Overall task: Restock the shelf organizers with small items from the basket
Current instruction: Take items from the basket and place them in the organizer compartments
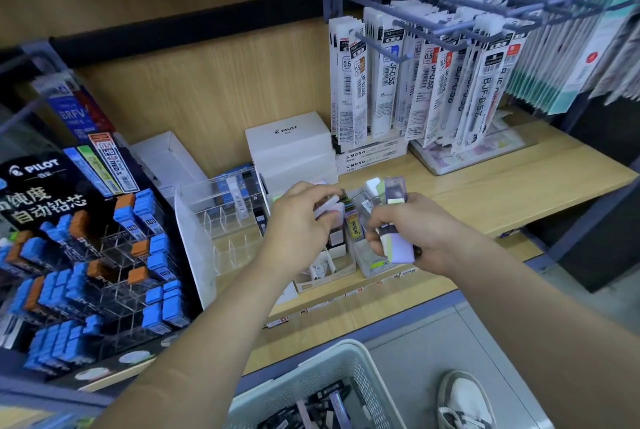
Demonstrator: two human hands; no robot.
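My left hand (300, 217) grips a small pale pink-and-white case (330, 210) above a partitioned cardboard organizer (325, 273) on the wooden shelf. My right hand (412, 231) is closed around a bundle of pastel cases (398, 217), purple, green and white, held over a clear plastic bin (372, 260) beside the organizer. A clear acrylic divider tray (221, 221) stands just left of my hands. The white perforated basket (332, 369) sits on the floor below, with dark packaged items inside.
A Pilot lead display (90, 255) with blue and orange cases fills the left. White Pilot boxes (289, 144) stand behind my hands. Refill packets (433, 82) hang on hooks at upper right. A white shoe (464, 401) is beside the basket.
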